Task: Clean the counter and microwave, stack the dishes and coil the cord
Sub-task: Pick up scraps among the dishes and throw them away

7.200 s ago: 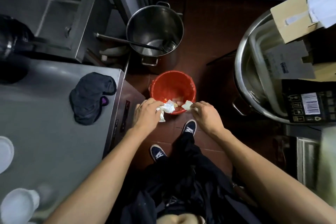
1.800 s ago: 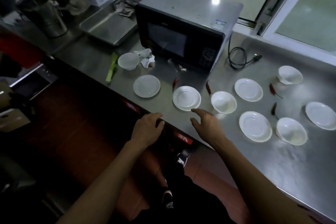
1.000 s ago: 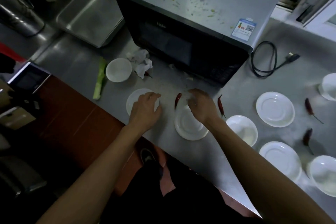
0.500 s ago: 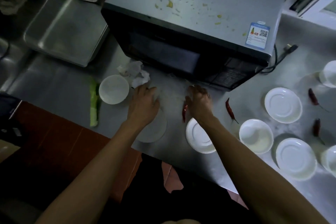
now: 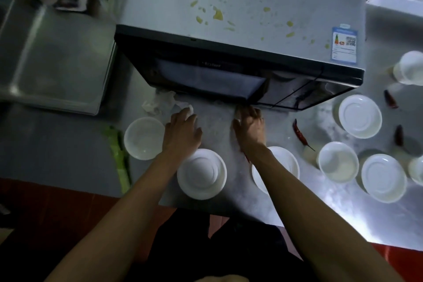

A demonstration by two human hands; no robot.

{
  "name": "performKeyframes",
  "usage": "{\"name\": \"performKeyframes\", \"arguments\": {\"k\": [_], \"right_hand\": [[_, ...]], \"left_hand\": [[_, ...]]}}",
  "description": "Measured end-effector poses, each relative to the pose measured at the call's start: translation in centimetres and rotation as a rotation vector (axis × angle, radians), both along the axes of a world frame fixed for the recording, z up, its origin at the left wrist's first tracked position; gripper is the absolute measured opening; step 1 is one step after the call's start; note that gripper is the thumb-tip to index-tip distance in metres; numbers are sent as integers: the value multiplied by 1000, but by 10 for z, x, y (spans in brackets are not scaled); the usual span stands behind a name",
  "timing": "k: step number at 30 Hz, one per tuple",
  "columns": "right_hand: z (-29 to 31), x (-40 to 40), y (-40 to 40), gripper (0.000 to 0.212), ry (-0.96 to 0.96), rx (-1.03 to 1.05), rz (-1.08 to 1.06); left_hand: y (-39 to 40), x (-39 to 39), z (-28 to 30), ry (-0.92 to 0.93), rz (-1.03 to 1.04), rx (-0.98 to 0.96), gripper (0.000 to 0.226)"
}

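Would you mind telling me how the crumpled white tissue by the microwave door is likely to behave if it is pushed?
The crumpled tissue looks thin and creased, so it is probably floppy and very light. On the smooth steel counter it should slide rather than roll, though it may snag or tear.

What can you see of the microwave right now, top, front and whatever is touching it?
The microwave stands on the steel counter, seen from above. Its flat grey top looks like metal and is spattered with yellow-green food bits; a blue-edged label sits at its front right corner. The front is black and glossy, with the door shut and a darker panel at the right. Crumpled tissue lies against its lower left front. The right hand reaches to its bottom front edge; actual contact is unclear.
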State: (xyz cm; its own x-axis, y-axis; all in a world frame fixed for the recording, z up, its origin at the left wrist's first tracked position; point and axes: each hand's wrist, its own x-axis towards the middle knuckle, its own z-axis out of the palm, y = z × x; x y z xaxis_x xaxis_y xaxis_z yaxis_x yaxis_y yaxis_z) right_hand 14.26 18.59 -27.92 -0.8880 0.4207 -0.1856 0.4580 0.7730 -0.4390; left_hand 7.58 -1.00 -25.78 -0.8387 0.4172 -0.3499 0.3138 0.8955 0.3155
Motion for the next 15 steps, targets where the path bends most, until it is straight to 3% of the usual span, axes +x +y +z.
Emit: {"name": "performKeyframes", "arguments": {"k": [10, 15], "right_hand": [[-3, -6, -10, 24, 76, -16, -8], [-6, -7, -5, 26, 61, -68, -34]], "left_hand": [[-7, -7, -7, 18, -86, 105, 46], [-8, -13, -7, 14, -160, 111, 44]]}}
